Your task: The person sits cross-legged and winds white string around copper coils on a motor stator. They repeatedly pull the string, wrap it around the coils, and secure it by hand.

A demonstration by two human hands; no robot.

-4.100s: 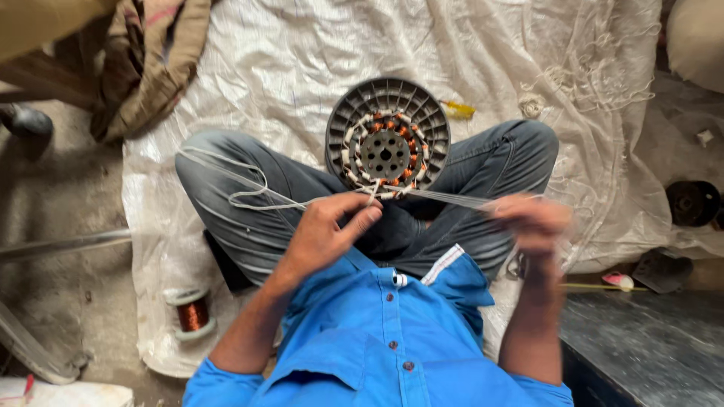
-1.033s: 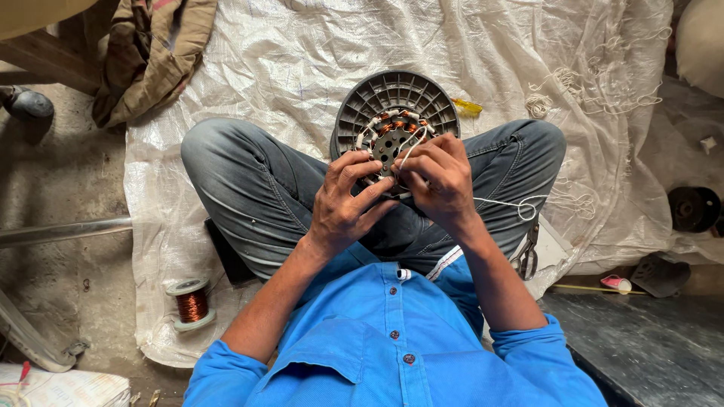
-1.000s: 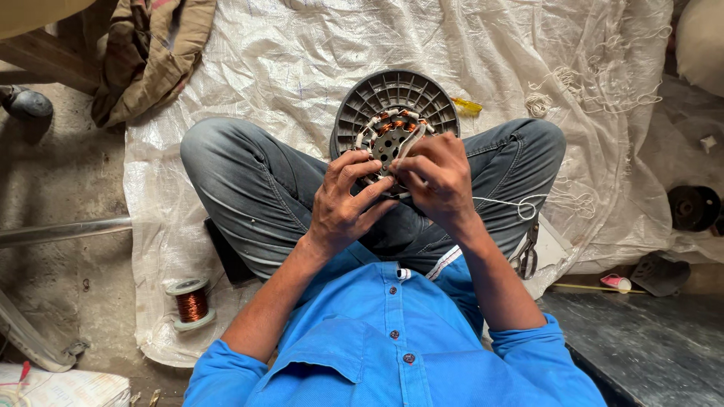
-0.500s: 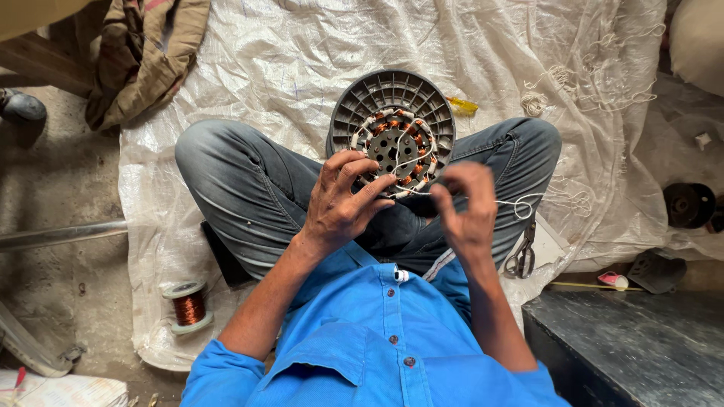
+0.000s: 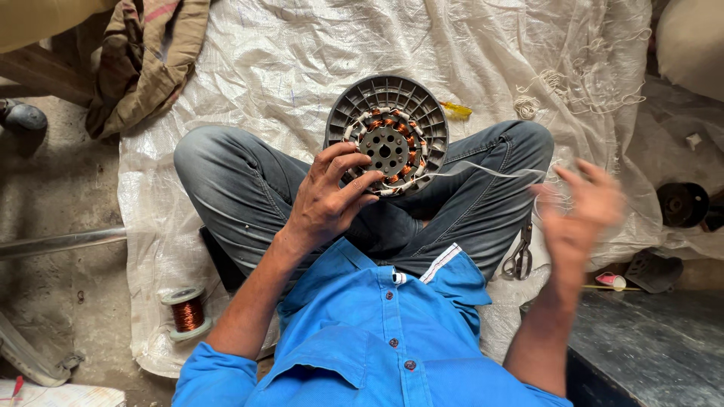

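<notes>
The left hand (image 5: 326, 202) grips the round grey stator (image 5: 387, 137) w/ copper coils at frame centre, steadying it on the lap, while the blurred right hand (image 5: 584, 218), fingers spread, pulls a thin white thread (image 5: 490, 170) taut to the right.

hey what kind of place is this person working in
Most likely a small motor rewinding workshop, with work done on the floor. A round stator with copper coils rests on the lap, a spool of copper wire stands nearby, and a white woven sheet covers the ground.

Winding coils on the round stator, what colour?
Copper-orange coils bound with whitish lacing, on the grey stator; head view.
</notes>
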